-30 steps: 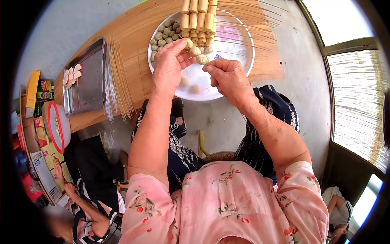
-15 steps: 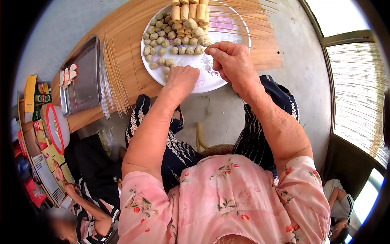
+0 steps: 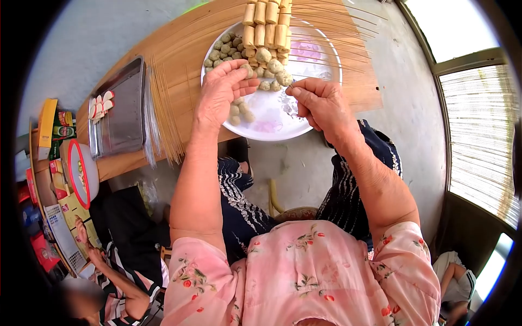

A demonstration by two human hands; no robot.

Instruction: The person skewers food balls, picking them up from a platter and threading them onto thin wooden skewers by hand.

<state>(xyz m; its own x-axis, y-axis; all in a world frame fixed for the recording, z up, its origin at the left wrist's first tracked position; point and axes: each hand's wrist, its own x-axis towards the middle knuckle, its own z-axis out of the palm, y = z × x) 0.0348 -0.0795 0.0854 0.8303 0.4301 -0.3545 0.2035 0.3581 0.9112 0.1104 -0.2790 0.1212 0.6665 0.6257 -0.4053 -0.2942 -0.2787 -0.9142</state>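
Observation:
Between its thumb and fingers my left hand (image 3: 225, 89) holds a greyish ball (image 3: 247, 70), over the left part of a round white plate (image 3: 293, 130). My right hand (image 3: 321, 103) pinches the lower end of a thin skewer; three balls (image 3: 275, 66) are threaded along it, pointing up and left. Loose greyish balls (image 3: 224, 49) crowd the plate's left side, and a few more lie below my left hand. Stacked tan cylinders on sticks (image 3: 265, 36) rest at the plate's top, their sticks reaching right.
A metal tray (image 3: 122, 103) with red-and-white pieces (image 3: 101, 105) and bare skewers (image 3: 163, 108) lie left on the wooden table (image 3: 187, 43). A red-rimmed container (image 3: 79, 174) stands at the far left. Two other people sit at the lower left and lower right.
My left hand has risen from the plate's lower edge with a ball in its fingers, toward the skewer. My right hand still holds the skewer, now slightly lower in view.

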